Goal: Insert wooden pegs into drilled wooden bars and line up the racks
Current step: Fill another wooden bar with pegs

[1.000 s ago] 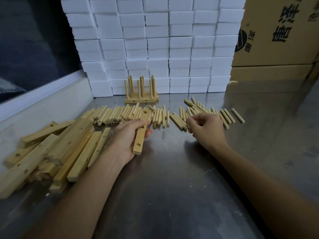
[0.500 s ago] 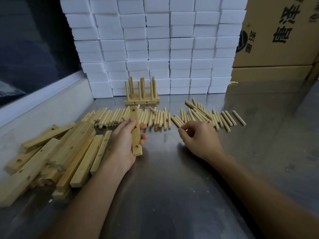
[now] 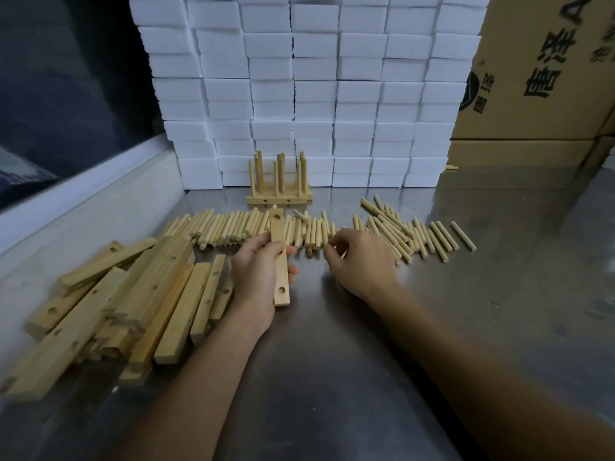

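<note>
Steel worktop (image 3: 366,377): near half bare ahead of both forearms; far edge closed off by stacked white blocks (image 3: 299,88) and a cardboard box (image 3: 545,68). Heap of drilled bars (image 3: 126,301) fills the left side. Row of loose pegs (image 3: 399,234) runs across the middle, finished racks (image 3: 279,184) behind it. Left hand (image 3: 258,277), palm inward, grips one bar (image 3: 279,257) pointing away. Right hand (image 3: 361,261) is at the pegs, fingers (image 3: 336,246) curled, pinched together; held peg cannot be confirmed.

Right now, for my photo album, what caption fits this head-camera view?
Left hand grips a drilled bar while the right hand reaches among loose pegs on a steel table.
</note>
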Tool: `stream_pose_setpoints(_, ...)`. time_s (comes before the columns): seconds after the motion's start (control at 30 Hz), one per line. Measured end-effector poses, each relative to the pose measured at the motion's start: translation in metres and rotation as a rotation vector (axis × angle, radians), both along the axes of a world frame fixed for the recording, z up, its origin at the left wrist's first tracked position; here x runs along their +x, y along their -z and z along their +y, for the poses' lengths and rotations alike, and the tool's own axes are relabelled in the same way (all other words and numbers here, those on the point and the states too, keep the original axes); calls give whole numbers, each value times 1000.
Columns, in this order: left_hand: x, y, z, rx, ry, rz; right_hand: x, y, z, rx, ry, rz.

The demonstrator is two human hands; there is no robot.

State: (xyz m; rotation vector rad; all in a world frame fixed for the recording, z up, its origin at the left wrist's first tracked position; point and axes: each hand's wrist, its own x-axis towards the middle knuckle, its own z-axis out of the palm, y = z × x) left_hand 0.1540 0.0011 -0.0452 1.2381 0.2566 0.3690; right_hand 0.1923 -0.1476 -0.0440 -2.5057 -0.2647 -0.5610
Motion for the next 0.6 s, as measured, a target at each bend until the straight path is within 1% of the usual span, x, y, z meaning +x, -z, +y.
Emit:
stream_pose_setpoints(0.1,0,1,4,-18,72,-11,12,3,7,-45,124,8)
stream_pose_setpoints(0.23,3,2,8,-93,118,-11,18,10,6,-200,228,18)
stream_pose_setpoints(0.3,5,3,8,-104,124,-6,19,12,7,-229,234,29)
stream_pose_setpoints(0.47,5,3,7,-94,132,-16,20,11,10,-210,220,-44)
stream_pose_setpoints(0.6,5,4,5,-73,138,-18,22,11,12,-210,163,-70)
